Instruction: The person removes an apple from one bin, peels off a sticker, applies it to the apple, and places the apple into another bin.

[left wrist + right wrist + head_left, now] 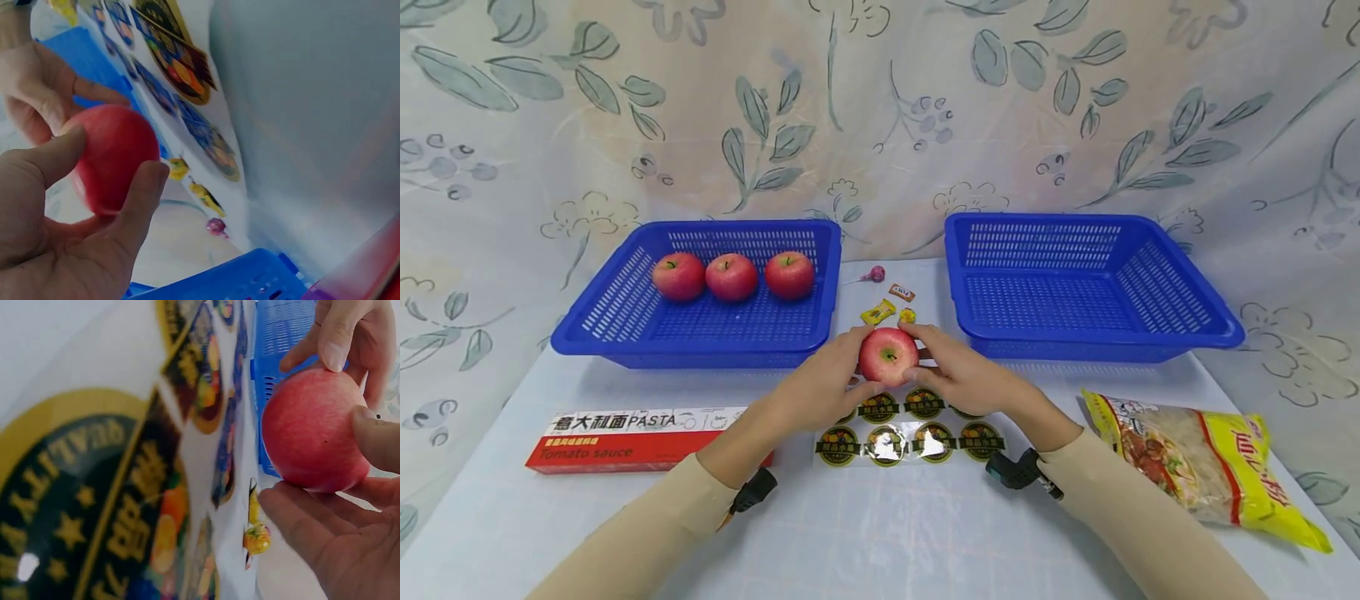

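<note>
A red apple is held between both hands over the middle of the table, its stem end facing up toward the head camera. My left hand grips it from the left, thumb and fingers bent around its side. From the right, my right hand holds the same apple, as the right wrist view also shows with the apple between thumb and fingers. Beneath the hands lies a clear sheet of round dark-and-gold fruit stickers, partly hidden by them.
Three apples sit in the left blue basket. Another blue basket stands at right. Between them lie a pink lollipop and several wrapped candies. A pasta box is at left, a yellow-ended bag at right.
</note>
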`<state>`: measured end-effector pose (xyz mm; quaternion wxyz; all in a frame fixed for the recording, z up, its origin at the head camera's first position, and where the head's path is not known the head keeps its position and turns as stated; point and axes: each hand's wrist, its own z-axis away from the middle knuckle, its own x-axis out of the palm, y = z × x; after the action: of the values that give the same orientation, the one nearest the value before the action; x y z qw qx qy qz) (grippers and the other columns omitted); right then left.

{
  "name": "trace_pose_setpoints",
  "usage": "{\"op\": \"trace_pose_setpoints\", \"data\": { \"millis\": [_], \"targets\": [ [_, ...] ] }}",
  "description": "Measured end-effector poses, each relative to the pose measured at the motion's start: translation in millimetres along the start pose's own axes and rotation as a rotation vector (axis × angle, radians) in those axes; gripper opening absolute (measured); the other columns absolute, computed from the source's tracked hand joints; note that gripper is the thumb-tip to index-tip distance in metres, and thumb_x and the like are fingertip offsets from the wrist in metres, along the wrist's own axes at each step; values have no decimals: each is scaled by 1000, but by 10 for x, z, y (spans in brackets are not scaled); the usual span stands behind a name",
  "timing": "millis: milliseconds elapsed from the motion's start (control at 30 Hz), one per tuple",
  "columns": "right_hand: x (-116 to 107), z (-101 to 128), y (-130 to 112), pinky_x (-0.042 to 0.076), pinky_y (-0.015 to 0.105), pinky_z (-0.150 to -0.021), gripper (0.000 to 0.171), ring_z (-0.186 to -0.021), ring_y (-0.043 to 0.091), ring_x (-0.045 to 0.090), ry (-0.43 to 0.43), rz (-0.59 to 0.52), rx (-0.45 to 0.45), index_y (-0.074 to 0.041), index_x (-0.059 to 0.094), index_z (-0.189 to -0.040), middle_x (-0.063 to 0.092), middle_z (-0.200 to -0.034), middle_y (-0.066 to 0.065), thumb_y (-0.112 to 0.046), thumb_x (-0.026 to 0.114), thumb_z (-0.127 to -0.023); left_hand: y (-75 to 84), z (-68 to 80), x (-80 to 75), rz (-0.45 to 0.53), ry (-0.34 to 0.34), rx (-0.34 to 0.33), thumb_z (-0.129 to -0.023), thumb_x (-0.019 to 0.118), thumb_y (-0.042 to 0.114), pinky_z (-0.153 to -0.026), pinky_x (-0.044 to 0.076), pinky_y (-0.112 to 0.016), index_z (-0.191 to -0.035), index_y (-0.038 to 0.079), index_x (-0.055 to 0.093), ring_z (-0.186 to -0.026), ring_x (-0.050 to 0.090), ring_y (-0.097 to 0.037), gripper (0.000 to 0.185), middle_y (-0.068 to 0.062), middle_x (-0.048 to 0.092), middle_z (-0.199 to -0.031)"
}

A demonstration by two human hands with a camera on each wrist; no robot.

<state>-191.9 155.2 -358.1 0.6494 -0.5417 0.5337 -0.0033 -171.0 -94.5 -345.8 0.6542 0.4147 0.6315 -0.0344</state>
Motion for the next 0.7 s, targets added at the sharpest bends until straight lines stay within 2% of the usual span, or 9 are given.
{"op": "trace_pose_setpoints", "data": {
  "millis": [233,500,700],
  "targets": [
    [46,-138,109,53,42,-103,59,-131,33,58,-52,6,45,2,29,-154,52,-147,18,-16,56,-106,-140,-65,5,-36,-66,-36,-99,70,27,-107,50,-48,-149,-6,39,-123,62,-33,67,-19,61,-134],
    [-27,-125,138,47,46,-110,56,-131,36,57,-61,38,120,4,30,-155,45,-152,22,-19,51,-109,-183,-190,28,62,-137,-40,-104,62,28,-112,45,-49,-152,-7,34,-132,57,-35,65,-23,56,-142],
    [-25,-145,155,42,48,-115,59,-136,36,54,-86,41,160,2,27,-158,42,-156,22,-24,49,-110,-210,-224,-14,113,-196,-111,-105,60,32,-117,40,-49,-156,-5,29,-140,50,-33,71,-22,50,-150]
  ]
}}
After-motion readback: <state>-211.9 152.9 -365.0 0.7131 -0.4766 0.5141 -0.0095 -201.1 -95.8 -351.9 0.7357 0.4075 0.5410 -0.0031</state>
